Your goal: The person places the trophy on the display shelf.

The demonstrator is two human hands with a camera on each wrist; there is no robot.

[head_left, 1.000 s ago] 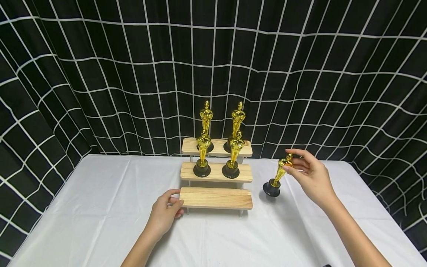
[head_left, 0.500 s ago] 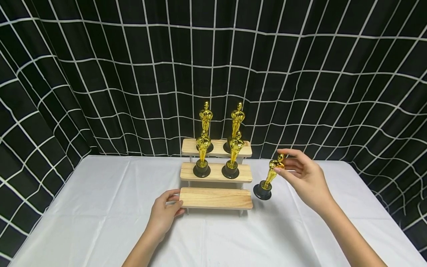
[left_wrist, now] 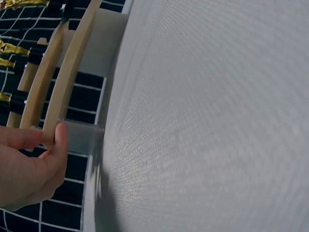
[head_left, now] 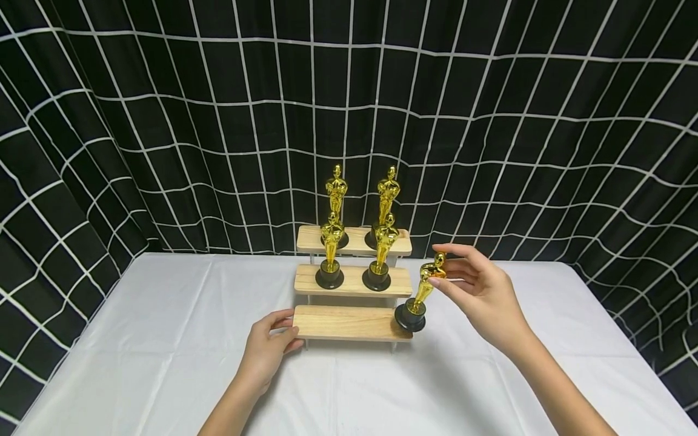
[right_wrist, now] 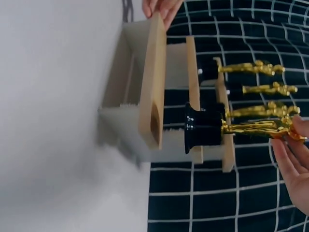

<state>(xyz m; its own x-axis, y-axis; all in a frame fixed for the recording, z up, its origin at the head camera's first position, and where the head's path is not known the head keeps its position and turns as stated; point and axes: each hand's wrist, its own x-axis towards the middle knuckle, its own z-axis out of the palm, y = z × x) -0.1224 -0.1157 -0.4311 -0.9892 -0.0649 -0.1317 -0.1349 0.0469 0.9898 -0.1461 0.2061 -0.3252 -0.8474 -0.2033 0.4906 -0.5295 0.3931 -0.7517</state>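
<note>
My right hand (head_left: 485,297) pinches a golden statuette trophy (head_left: 425,288) by its upper body, thumb on one side and fingers on the other. The trophy leans, and its black base (right_wrist: 203,128) hangs above the right end of the lowest wooden step (head_left: 343,322), with a gap between them in the right wrist view. At that step's left end, my left hand (head_left: 267,344) pinches the board's edge between thumb and fingers, seen also in the left wrist view. Two matching trophies stand upright on the middle step (head_left: 354,282), and two more on the top step (head_left: 357,240).
The three-step stand has pale side supports (right_wrist: 126,128) and rests on a table with a white cloth (head_left: 163,339). Behind and around the table hangs a black curtain (head_left: 229,121) with a white grid.
My right hand has carried the trophy leftward, from beside the stand to above the right end of the lowest step. The left hand has stayed on the board's left end.
</note>
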